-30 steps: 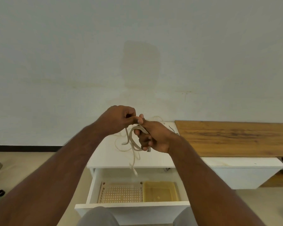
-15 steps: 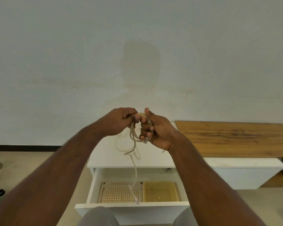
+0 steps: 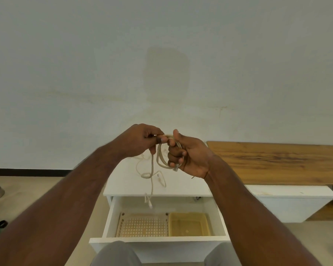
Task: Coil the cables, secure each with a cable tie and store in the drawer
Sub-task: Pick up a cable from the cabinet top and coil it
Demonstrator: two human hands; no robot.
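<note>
Plain wall; white cabinet (image 3: 181, 189), drawer (image 3: 158, 240) open below. Cable (image 3: 160, 156): loops gripped in right hand (image 3: 188, 156), strand pinched by left hand (image 3: 140, 141), tail hanging vertically toward drawer.

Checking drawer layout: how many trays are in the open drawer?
2. A perforated tray sits in the left part of the drawer, and a yellow tray sits beside it on the right. The drawer front hides their near edges, so anything smaller there could be missed.
</note>
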